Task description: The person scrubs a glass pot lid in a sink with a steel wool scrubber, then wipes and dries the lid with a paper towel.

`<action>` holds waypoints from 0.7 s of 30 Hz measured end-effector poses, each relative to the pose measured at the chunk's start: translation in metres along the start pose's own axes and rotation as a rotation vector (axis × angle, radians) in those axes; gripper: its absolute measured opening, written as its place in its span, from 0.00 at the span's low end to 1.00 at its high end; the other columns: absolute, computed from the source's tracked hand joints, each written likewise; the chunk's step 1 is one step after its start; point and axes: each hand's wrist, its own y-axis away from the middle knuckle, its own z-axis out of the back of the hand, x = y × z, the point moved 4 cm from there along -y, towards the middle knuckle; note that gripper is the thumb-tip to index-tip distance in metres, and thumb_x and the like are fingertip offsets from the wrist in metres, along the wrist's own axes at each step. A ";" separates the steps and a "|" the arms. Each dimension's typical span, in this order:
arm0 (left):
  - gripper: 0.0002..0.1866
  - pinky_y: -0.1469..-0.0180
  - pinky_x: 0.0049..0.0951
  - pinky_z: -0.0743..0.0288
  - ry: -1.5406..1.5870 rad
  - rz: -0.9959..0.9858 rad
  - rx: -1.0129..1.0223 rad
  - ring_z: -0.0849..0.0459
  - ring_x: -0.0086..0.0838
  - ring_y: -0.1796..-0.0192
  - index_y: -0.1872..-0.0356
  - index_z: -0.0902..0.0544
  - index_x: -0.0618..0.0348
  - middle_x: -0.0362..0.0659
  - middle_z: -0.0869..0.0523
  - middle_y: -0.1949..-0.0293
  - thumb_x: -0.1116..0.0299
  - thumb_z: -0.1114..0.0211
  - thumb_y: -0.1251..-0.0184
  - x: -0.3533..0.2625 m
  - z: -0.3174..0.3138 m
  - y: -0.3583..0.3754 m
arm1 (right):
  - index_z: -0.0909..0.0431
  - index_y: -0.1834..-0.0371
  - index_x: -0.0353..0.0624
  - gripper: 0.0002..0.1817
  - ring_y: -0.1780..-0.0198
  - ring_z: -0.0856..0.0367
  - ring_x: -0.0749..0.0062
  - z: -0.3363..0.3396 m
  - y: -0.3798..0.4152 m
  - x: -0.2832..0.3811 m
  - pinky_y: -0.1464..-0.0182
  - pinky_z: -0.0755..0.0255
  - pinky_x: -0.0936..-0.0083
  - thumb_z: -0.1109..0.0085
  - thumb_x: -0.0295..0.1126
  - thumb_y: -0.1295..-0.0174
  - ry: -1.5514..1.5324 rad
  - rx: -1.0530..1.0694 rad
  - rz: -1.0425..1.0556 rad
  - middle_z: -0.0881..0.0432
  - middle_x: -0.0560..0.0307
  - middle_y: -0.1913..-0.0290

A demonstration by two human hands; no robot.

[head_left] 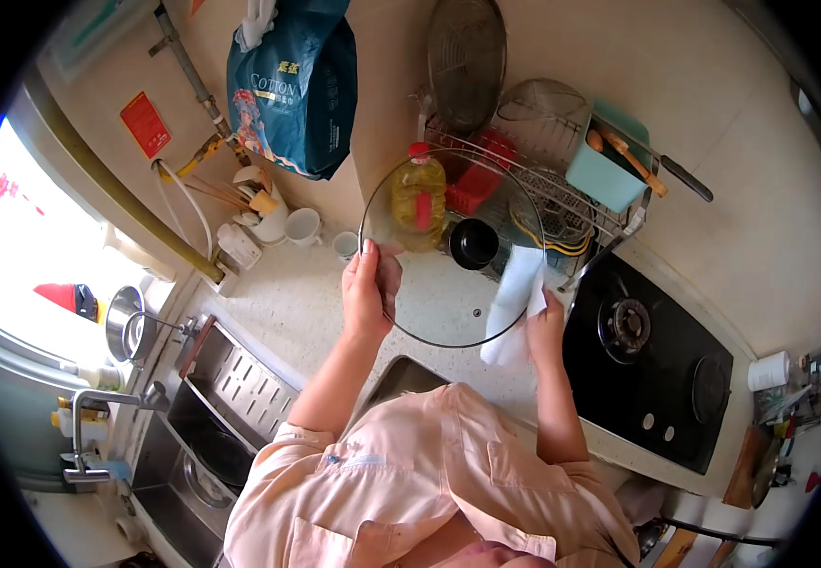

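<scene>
A round glass pot lid (429, 301) with a thin metal rim and a black knob is held up over the counter. My left hand (371, 292) grips its left edge, thumb on the near face and fingers behind the glass. At the lid's right edge, my right hand (545, 329) is closed on a white wiping cloth (515, 289), which may be paper. The cloth lies against the rim and hangs below it. Behind the glass, a bottle of yellow oil (418, 204) with a red cap shows through.
A black gas stove (652, 369) is on the right, a steel sink (178, 473) with a faucet on the left. At the back stand a wire rack (548, 185), a mint-green utensil box (609, 170) and white cups (303, 227). A blue cotton-towel bag (297, 104) hangs above.
</scene>
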 end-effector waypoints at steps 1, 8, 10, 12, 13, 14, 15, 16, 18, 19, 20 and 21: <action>0.18 0.87 0.17 0.53 0.010 -0.031 -0.006 0.43 0.16 0.88 0.66 0.23 0.64 0.35 0.33 0.87 0.58 0.53 0.29 -0.001 0.001 -0.001 | 0.28 0.52 0.33 0.13 0.56 0.25 0.62 0.007 0.000 0.015 0.51 0.32 0.74 0.56 0.28 0.34 -0.028 -0.047 -0.040 0.24 0.47 0.55; 0.19 0.87 0.16 0.52 -0.039 -0.100 0.091 0.42 0.15 0.89 0.66 0.23 0.66 0.37 0.30 0.87 0.58 0.54 0.28 -0.018 -0.006 0.009 | 0.30 0.44 0.41 0.17 0.32 0.49 0.49 -0.005 0.019 0.086 0.35 0.48 0.58 0.56 0.32 0.35 0.146 0.019 0.697 0.41 0.48 0.33; 0.20 0.87 0.16 0.52 -0.090 -0.067 0.177 0.41 0.15 0.89 0.65 0.23 0.67 0.38 0.30 0.87 0.58 0.55 0.28 -0.021 -0.011 0.018 | 0.32 0.41 0.45 0.19 0.29 0.55 0.48 -0.008 -0.016 0.080 0.33 0.53 0.57 0.56 0.33 0.34 -0.085 0.050 0.767 0.45 0.50 0.31; 0.21 0.87 0.15 0.51 -0.188 -0.024 0.267 0.41 0.14 0.89 0.65 0.23 0.68 0.38 0.30 0.87 0.57 0.55 0.28 -0.024 -0.017 0.028 | 0.35 0.37 0.52 0.22 0.27 0.59 0.53 0.000 -0.036 0.111 0.31 0.64 0.52 0.63 0.41 0.32 -0.207 0.216 0.772 0.44 0.56 0.30; 0.21 0.87 0.15 0.51 -0.193 -0.016 0.268 0.41 0.14 0.89 0.65 0.23 0.68 0.38 0.29 0.87 0.57 0.55 0.28 -0.024 -0.017 0.028 | 0.34 0.37 0.54 0.22 0.27 0.59 0.56 0.005 -0.041 0.126 0.31 0.68 0.51 0.65 0.44 0.32 -0.111 0.329 0.831 0.45 0.58 0.30; 0.21 0.87 0.15 0.51 -0.198 -0.009 0.268 0.41 0.14 0.89 0.65 0.23 0.68 0.38 0.29 0.87 0.57 0.54 0.28 -0.023 -0.017 0.027 | 0.33 0.38 0.54 0.23 0.27 0.59 0.58 0.004 -0.040 0.141 0.31 0.70 0.50 0.67 0.46 0.32 -0.069 0.480 0.852 0.44 0.60 0.30; 0.21 0.87 0.15 0.50 -0.204 -0.002 0.270 0.40 0.14 0.89 0.65 0.23 0.68 0.38 0.29 0.87 0.56 0.54 0.29 -0.023 -0.016 0.027 | 0.32 0.38 0.55 0.24 0.27 0.59 0.59 0.002 -0.037 0.155 0.31 0.72 0.49 0.70 0.48 0.32 -0.025 0.630 0.869 0.44 0.63 0.30; 0.21 0.87 0.15 0.50 -0.223 0.005 0.249 0.40 0.14 0.89 0.65 0.23 0.67 0.38 0.29 0.87 0.56 0.54 0.29 -0.023 -0.015 0.026 | 0.31 0.39 0.54 0.22 0.28 0.54 0.57 -0.001 -0.032 0.166 0.32 0.64 0.50 0.62 0.44 0.33 0.033 0.769 0.974 0.42 0.63 0.31; 0.21 0.87 0.15 0.50 -0.257 0.010 0.202 0.40 0.14 0.90 0.65 0.23 0.66 0.38 0.29 0.87 0.56 0.53 0.29 -0.024 -0.011 0.024 | 0.30 0.39 0.54 0.21 0.29 0.51 0.56 -0.004 -0.028 0.168 0.33 0.58 0.50 0.58 0.40 0.35 0.152 0.703 1.034 0.41 0.62 0.32; 0.21 0.87 0.16 0.49 -0.276 0.011 0.179 0.40 0.14 0.90 0.65 0.23 0.66 0.37 0.29 0.87 0.56 0.53 0.29 -0.025 -0.008 0.022 | 0.30 0.40 0.54 0.21 0.30 0.49 0.56 -0.006 -0.027 0.169 0.34 0.55 0.51 0.55 0.38 0.36 0.209 0.667 1.064 0.40 0.62 0.32; 0.20 0.86 0.16 0.48 -0.198 -0.020 0.168 0.40 0.14 0.89 0.68 0.23 0.64 0.36 0.29 0.86 0.56 0.52 0.29 -0.023 -0.006 0.021 | 0.33 0.38 0.47 0.25 0.31 0.46 0.49 -0.007 -0.032 0.165 0.36 0.48 0.51 0.49 0.37 0.40 0.254 0.538 1.056 0.43 0.51 0.31; 0.20 0.86 0.16 0.47 -0.244 -0.067 0.156 0.39 0.14 0.88 0.69 0.23 0.64 0.36 0.28 0.86 0.56 0.52 0.29 -0.025 -0.009 0.023 | 0.36 0.37 0.44 0.27 0.31 0.47 0.45 -0.011 -0.030 0.165 0.36 0.48 0.50 0.48 0.38 0.40 0.288 0.436 1.000 0.45 0.47 0.31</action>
